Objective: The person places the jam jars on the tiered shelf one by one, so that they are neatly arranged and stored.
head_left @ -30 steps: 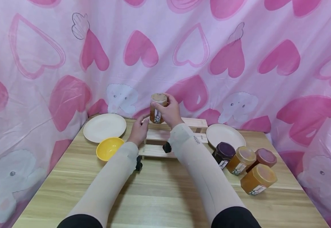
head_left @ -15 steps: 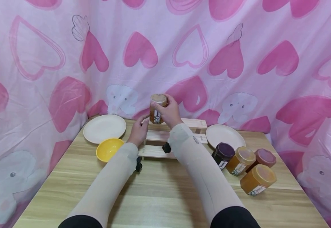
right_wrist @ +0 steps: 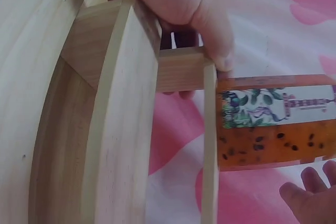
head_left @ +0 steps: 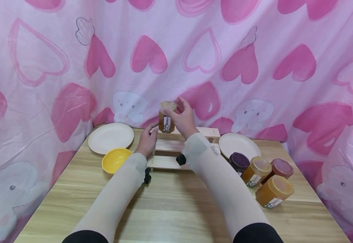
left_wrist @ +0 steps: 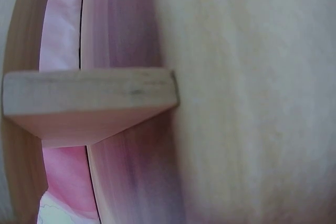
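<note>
A jar of orange jam with dark seeds [head_left: 166, 123] stands upright on the top step of a three-tier wooden rack [head_left: 168, 162]. Beside it, my right hand [head_left: 184, 118] has its fingers spread; the right wrist view shows these fingers [right_wrist: 306, 195] apart from the jar's glass. My left hand [head_left: 147, 142] grips the left end of the rack, its thumb close to the jar's base, as the right wrist view shows. Bare planks of the rack [left_wrist: 247, 103] fill most of the left wrist view, and no hand appears there.
Several jam jars stand at the right: a dark purple one [head_left: 239, 161], amber ones such as the nearest [head_left: 274, 192], and a reddish one [head_left: 282, 167]. White plates flank the rack, left [head_left: 109, 136] and right [head_left: 238, 145]. A yellow bowl [head_left: 115, 161] sits left of my left hand.
My right hand has loosened from the jar and shifted slightly right, its fingers spreading. The jar stays on the top step, and my left hand keeps its hold on the rack.
</note>
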### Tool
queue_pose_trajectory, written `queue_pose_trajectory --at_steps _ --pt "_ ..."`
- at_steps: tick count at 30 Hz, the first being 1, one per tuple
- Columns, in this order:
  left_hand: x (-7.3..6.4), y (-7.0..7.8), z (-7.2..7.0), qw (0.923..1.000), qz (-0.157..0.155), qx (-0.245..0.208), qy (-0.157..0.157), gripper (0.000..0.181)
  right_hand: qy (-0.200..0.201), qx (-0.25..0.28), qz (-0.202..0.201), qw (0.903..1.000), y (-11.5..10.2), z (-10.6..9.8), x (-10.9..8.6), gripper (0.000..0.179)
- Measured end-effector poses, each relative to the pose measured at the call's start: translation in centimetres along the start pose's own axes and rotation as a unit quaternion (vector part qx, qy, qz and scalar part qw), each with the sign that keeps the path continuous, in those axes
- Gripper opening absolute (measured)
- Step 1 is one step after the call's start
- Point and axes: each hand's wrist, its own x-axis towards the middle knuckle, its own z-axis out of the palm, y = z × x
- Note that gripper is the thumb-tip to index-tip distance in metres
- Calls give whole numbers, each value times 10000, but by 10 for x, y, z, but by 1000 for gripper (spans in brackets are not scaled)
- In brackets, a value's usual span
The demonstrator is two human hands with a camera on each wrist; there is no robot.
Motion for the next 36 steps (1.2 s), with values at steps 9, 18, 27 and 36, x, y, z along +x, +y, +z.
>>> queue_pose_trajectory --at_steps 9,18,27,36 --pt "1 0 2 9999 -17 -110 -26 42 -40 -80 -163 9998 -9 -27 -33 82" --pt "1 1 -1 9996 -220 -161 -103 43 -221 -6 -504 9985 -9 -62 -82 73" --pt "-1 -2 -1 9990 -384 -216 -112 44 -348 -207 -573 9975 0 -102 -127 71" --pt "-2 1 2 9990 -326 -266 -117 43 -208 -489 -635 9966 0 -148 -161 69"
